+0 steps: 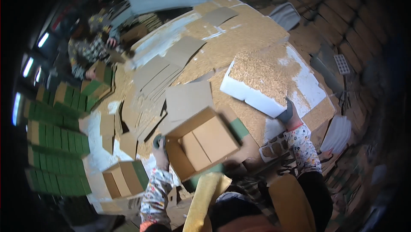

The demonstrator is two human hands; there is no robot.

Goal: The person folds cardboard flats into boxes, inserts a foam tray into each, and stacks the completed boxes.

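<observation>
A table (315, 95) strewn with wood shavings (252, 28) spreads across the middle. Stacked green-and-brown cartons (58, 161) line its left side, with another person (87, 48) beyond them. Flat cardboard sheets (156, 78) lie left of centre. Nearest the wearer, an open cardboard box (207, 142) shows its inside; to its right is a white container (248, 93), perhaps foam, heaped with shavings. The left hand (161, 153) clasps the box's left wall; the right hand (291, 114) grips the container's near right corner.
</observation>
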